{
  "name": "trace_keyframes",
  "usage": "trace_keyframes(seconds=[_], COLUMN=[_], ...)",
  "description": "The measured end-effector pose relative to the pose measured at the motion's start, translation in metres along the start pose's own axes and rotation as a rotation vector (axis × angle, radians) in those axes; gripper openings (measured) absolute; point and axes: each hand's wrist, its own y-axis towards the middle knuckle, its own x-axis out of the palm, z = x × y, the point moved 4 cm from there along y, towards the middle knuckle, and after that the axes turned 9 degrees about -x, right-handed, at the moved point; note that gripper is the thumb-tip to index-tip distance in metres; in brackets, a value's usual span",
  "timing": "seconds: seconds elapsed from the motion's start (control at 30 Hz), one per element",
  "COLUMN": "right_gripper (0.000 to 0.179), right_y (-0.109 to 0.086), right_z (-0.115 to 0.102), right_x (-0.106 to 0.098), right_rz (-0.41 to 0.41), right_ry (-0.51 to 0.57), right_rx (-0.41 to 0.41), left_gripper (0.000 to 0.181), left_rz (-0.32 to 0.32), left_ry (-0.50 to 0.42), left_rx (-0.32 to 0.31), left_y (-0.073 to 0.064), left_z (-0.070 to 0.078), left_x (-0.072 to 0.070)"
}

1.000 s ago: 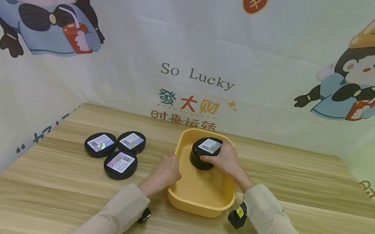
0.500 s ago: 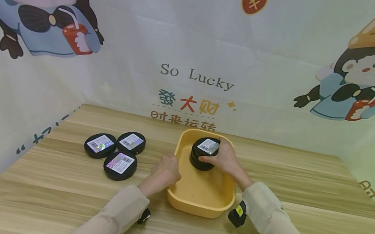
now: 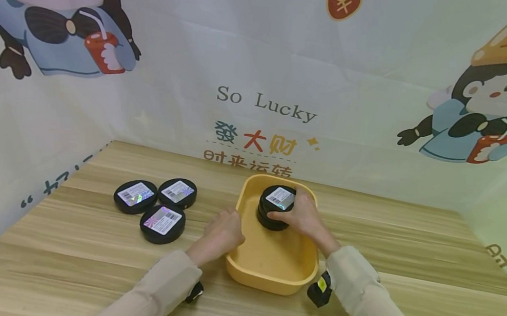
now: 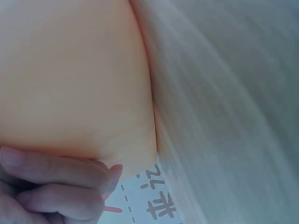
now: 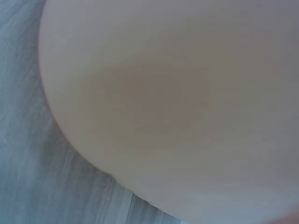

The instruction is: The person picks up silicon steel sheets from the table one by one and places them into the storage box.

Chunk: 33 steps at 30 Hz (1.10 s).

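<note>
A yellow plastic basin [image 3: 263, 281] stands on the table. Its left rim is gripped by my left hand [image 3: 222, 231], whose curled fingers [image 4: 60, 170] show against the basin wall [image 4: 70, 93] in the left wrist view. Inside the far half of the basin, my right hand [image 3: 305, 216] holds a flat black disc [image 3: 280, 198] with a white barcode label facing up, thumb at the near side. Directly under it lies another black disc [image 3: 269, 223], mostly covered. The right wrist view is filled by the blurred pale basin wall [image 5: 163, 116], with that hand's hold hidden.
Left of the basin, three similar labelled black discs [image 3: 162, 223] lie close together on the wood-grain table [image 3: 61, 261]. A printed cloth backdrop [image 3: 176, 57] rises behind and at both sides. Black wrist cameras [image 3: 320, 289] hang under the sleeves.
My right hand has shifted slightly left with the upper disc, which now lines up more closely over the lower one. The left hand and the basin stay put.
</note>
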Motion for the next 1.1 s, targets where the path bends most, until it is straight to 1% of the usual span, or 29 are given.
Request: trace_keyframes(seconds=[0.13, 0.37, 0.73, 1.1], right_gripper=[0.083, 0.082, 0.085, 0.079], right_y=[-0.0009, -0.0008, 0.0, 0.0002], right_z=[0.0005, 0.0021, 0.0007, 0.0022], right_x=[0.0011, 0.0025, 0.0036, 0.006], right_rz=[0.0, -0.001, -0.019, 0.002], right_ry=[-0.001, -0.017, 0.016, 0.002], right_rx=[0.018, 0.025, 0.025, 0.019], left_gripper=[0.032, 0.032, 0.032, 0.032], left_rz=[0.0, -0.004, -0.009, -0.009], left_ry=[0.002, -0.009, -0.003, -0.01], left_rx=[0.001, 0.001, -0.006, 0.0], left_y=[-0.0004, -0.001, -0.0007, 0.0003], left_z=[0.0001, -0.0002, -0.0001, -0.0001], left_x=[0.0001, 0.0002, -0.0012, 0.0002])
